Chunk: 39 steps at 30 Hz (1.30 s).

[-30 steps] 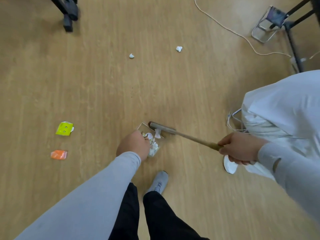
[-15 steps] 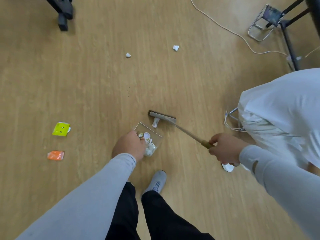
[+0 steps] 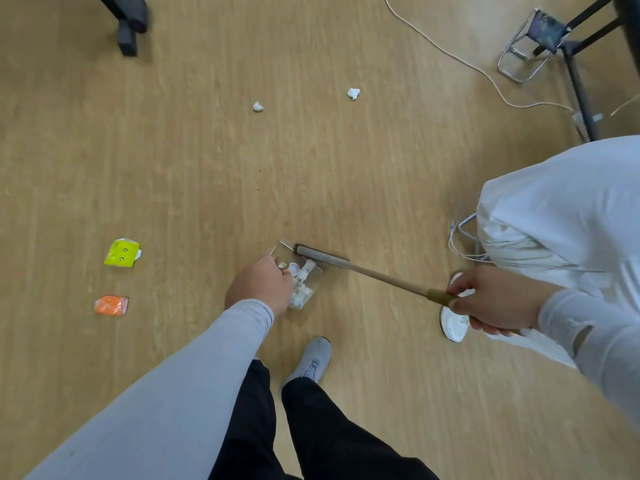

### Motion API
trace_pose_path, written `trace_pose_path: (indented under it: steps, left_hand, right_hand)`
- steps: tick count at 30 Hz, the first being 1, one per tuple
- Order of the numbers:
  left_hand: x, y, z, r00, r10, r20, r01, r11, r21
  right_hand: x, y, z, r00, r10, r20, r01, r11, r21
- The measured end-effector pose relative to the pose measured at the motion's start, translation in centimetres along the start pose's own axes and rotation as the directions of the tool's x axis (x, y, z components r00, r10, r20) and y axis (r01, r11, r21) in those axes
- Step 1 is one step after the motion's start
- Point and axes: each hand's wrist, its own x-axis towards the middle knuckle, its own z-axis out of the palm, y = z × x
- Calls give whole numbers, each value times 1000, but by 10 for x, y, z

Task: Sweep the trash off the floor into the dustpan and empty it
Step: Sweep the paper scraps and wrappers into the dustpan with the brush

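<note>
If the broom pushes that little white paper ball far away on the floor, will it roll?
Probably: the white paper ball looks crumpled and roundish, so it should tumble unevenly. It seems very light, so the broom might flick it away.

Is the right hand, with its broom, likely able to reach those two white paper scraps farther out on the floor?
Probably yes: the right hand holds the broom, and only bare floor lies between its head and the paper scraps, though a step forward may help.
</note>
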Motion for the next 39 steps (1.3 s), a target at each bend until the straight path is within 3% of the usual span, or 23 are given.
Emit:
trace_pose_path:
  steps: [13, 24, 32, 39]
  left_hand:
    - [-1, -6, 3, 1000, 12, -12, -12, 1000, -13]
    - [-3, -5, 2, 1000, 9, 0, -9, 1000, -15]
    - [-7, -6, 2, 1000, 9, 0, -9, 1000, -16]
    - [-6, -7, 2, 1000, 4, 5, -4, 1000, -11]
  right_hand:
    - [0, -6, -1, 998, 58, 27, -58, 998, 20]
    - [1, -13, 26, 995, 33, -89, -21, 991, 132]
    - [-1, 8, -10, 998, -25, 54, 3, 928, 373]
    - [-9, -3, -3, 997, -71, -4, 71, 986, 148]
